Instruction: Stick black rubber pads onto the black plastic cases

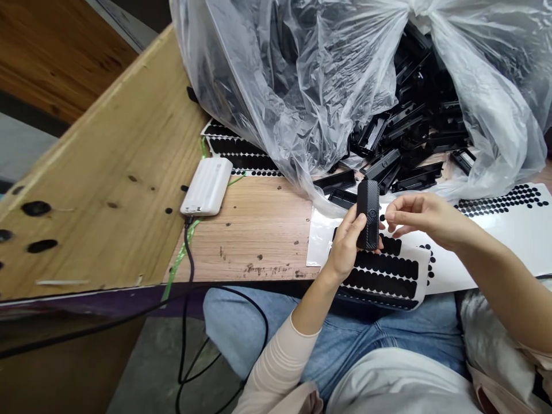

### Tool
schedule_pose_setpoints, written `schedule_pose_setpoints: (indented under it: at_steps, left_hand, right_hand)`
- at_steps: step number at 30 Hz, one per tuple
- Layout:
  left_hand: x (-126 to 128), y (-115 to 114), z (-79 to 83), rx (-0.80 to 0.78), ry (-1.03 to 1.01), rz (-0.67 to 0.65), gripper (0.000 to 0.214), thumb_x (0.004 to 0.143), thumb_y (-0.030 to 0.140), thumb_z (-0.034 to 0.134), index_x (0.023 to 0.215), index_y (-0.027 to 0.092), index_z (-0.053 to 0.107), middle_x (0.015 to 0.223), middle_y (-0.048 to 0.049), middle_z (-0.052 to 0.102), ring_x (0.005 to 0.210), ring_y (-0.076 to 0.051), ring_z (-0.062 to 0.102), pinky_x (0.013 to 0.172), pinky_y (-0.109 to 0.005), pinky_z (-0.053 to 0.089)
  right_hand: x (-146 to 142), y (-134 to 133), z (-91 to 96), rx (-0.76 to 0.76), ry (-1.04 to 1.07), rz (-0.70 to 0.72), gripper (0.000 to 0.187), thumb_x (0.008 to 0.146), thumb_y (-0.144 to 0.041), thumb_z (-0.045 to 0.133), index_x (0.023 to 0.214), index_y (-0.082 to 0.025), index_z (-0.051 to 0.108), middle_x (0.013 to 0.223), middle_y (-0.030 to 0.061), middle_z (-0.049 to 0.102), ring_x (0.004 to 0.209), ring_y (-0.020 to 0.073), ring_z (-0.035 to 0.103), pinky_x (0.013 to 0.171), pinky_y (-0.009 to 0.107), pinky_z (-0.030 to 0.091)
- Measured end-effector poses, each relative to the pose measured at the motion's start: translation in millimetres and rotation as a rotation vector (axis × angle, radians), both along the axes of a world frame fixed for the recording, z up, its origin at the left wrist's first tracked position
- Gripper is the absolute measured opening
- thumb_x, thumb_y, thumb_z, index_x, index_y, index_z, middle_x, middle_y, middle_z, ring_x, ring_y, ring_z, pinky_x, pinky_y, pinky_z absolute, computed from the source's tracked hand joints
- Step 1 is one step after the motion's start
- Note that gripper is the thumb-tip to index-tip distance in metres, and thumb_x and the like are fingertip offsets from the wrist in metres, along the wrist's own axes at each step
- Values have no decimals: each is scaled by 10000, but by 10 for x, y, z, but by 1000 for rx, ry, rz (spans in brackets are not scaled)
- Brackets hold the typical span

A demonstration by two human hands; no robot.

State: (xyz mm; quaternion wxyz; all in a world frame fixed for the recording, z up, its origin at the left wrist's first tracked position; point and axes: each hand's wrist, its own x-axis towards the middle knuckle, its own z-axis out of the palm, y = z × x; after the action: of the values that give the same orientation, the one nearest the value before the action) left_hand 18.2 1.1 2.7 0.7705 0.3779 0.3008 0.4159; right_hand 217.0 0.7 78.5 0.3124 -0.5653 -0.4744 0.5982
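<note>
My left hand [347, 244] grips a small black textured plastic case [368, 210], holding it upright over the table edge. My right hand [420, 217] is just right of the case, its thumb and forefinger pinched together near the case's side; whatever they hold is too small to see. Under both hands lies a white sheet of round black sticker pads [388, 270], overhanging the table onto my lap.
A big clear plastic bag [297, 86] spills several black plastic parts [414, 149] across the far side of the wooden table [254, 230]. More pad sheets [504, 201] lie right and behind. A white power bank [207, 187] with a black cable sits left, beside a slanted wooden board [107, 190].
</note>
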Motion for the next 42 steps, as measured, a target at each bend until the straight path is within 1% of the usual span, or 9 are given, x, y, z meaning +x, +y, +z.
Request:
schedule_pose_setpoints:
  at_steps: [2,5,13,20,27,33,38,40,42]
  left_hand:
    - [1,2,4,-1,-4,-8,511,1017,558,679,1398,217,662,991,-52,749,672,-165,717,569,-261,557]
    - [1,0,7,5,-10,-22,518,1012,558,688,1405,221,669,990,-52,747,673,-169,720,556,-256,552]
    - [0,-4,-10,3,-36,-18,524,1002,556,709,1409,226,685,974,-44,744,628,-164,710,568,-284,597]
    - [3,-4,-14,-4,-44,-21,564,996,574,719,1435,225,666,956,-44,756,642,-170,719,533,-259,569]
    - [1,-2,-14,5,-40,-20,539,1009,547,709,1435,219,672,969,-64,766,652,-188,722,533,-275,567]
    - [0,2,-31,5,-40,-18,533,1007,543,716,1432,224,682,975,-68,764,664,-198,726,535,-284,567]
    - [2,12,-39,21,-19,-23,540,1007,553,707,1437,229,675,978,-61,766,643,-186,714,528,-282,567]
    - [2,14,-27,12,-14,-26,544,1005,554,702,1435,223,670,990,-62,767,639,-174,709,528,-272,560]
    - [-1,13,-13,4,-4,-29,542,1008,557,689,1428,215,668,982,-61,767,621,-158,697,525,-260,548]
  right_hand:
    - [-58,15,-25,-26,59,-30,497,703,-637,962,822,-192,778,804,40,766,804,190,725,770,335,615]
    - [-112,43,-64,-7,61,-63,469,682,-590,984,809,-189,777,762,23,744,770,177,710,739,316,599]
    - [-130,32,-49,31,43,-65,445,665,-556,996,798,-187,786,728,11,733,728,165,688,715,302,588]
    - [-148,24,-39,74,-10,-65,464,686,-575,987,801,-178,776,706,19,725,694,169,679,720,315,577]
    - [-185,0,-2,126,-94,-68,428,740,-569,953,789,-190,760,716,25,726,695,178,688,696,305,572]
    - [-189,-42,-38,212,-186,-70,408,806,-583,905,834,-207,751,784,39,754,752,221,732,726,351,609]
    - [-198,-82,-120,324,-297,-51,292,926,-504,803,879,-224,734,848,48,753,787,236,746,766,388,621]
    - [-196,-87,-143,409,-375,-65,249,935,-468,782,919,-226,722,927,59,744,824,235,737,744,378,627]
    - [-176,-79,-152,509,-453,-98,278,918,-456,789,1062,-226,724,1125,97,722,932,249,728,718,361,636]
